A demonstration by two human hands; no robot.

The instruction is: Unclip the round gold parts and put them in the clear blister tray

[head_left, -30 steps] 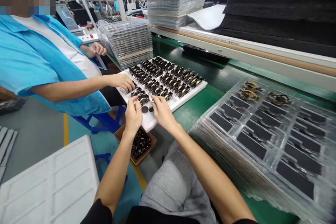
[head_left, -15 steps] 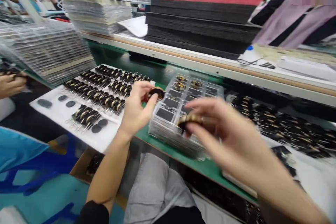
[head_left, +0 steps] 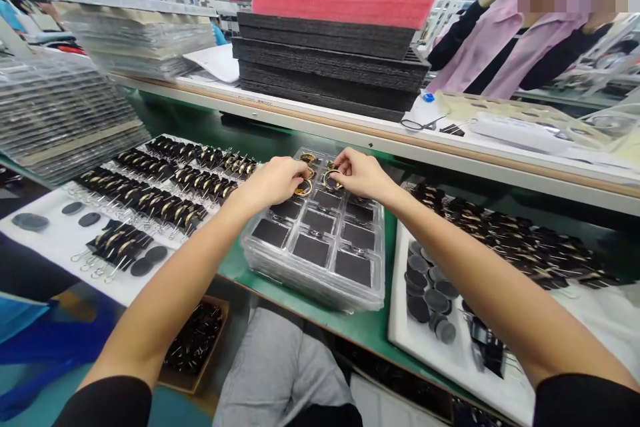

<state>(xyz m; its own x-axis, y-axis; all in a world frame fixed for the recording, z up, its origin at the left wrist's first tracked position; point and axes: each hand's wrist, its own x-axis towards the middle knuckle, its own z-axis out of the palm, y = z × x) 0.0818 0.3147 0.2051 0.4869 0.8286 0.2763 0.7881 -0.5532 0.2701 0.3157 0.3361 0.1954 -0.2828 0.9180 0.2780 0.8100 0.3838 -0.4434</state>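
Note:
A stack of clear plastic trays (head_left: 315, 273) stands in front of me, its top tray divided into compartments with dark square pads. My left hand (head_left: 277, 180) pinches a round gold-and-black part (head_left: 303, 187) over a compartment in the left column. Another round gold-and-black part (head_left: 331, 179) is between the fingers of my right hand (head_left: 364, 175), above the tray's middle column. Further round parts (head_left: 307, 158) lie in the far compartments, partly covered by my fingers. Whether the held parts touch the pads I cannot tell.
White boards with rows of black binder clips (head_left: 145, 190) lie left and right. Dark discs (head_left: 435, 297) sit on the right board. Behind the rail stands a black foam stack (head_left: 325, 60) with pink foam on top. Scissors (head_left: 425, 124) lie on the shelf; a person (head_left: 500, 47) is beyond.
Both hands have moved to the far part of the top tray, each with its round part. My right hand came in from the near right. The view has shifted too.

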